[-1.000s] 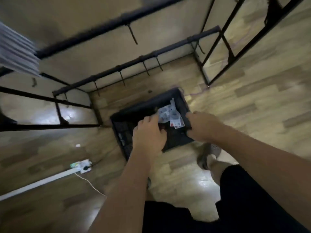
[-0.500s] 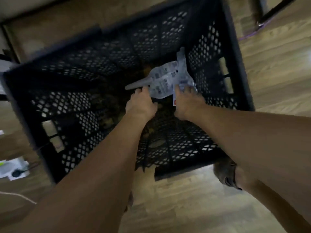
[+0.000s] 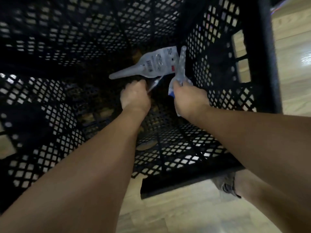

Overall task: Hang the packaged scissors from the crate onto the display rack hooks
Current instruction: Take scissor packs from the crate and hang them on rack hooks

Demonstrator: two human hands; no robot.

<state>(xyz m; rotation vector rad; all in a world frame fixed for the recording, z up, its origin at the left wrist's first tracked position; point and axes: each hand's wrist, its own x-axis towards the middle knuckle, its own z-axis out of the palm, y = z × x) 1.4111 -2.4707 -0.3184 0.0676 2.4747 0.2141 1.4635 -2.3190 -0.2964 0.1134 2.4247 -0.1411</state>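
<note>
With right hand (image 3: 188, 98) curled tight round the foot of the upright pack (image 3: 181, 64) of scissors, and left hand (image 3: 135, 96) curled as well, pinching a clear plastic edge seemingly of the flat pack (image 3: 156, 63), draw the two packs apart before lifting. Both deep inside the black crate (image 3: 218, 51), near its right wall. Flat pack lying with its pointed tip to the left, upright pack touching it or just beside it; cannot tell which through the blur. Cannot make out a hang hole on either pack, so find it first and keep the fingers off that end, leaving it free for a hook. Raise straight up through the middle of the crate, well off the mesh walls, to avoid snagging thin blister corners in the holes. Take one pack per hand, not a bunch; probably easier to thread on the rack that way. Pinch across a flat seam, not over the bulge, against likely slipping on smooth plastic.

Differs from half a second ago in a much closer look into the crate, with less floor (image 3: 168, 212) showing. Finds one pack split off and stood up in the right hand's grip, in place of a bunch of overlapping packs under both sets of fingertips. Finds the left hand closed to a pinch, no longer merely reaching. Lacks the rack and hooks seen a second ago
</note>
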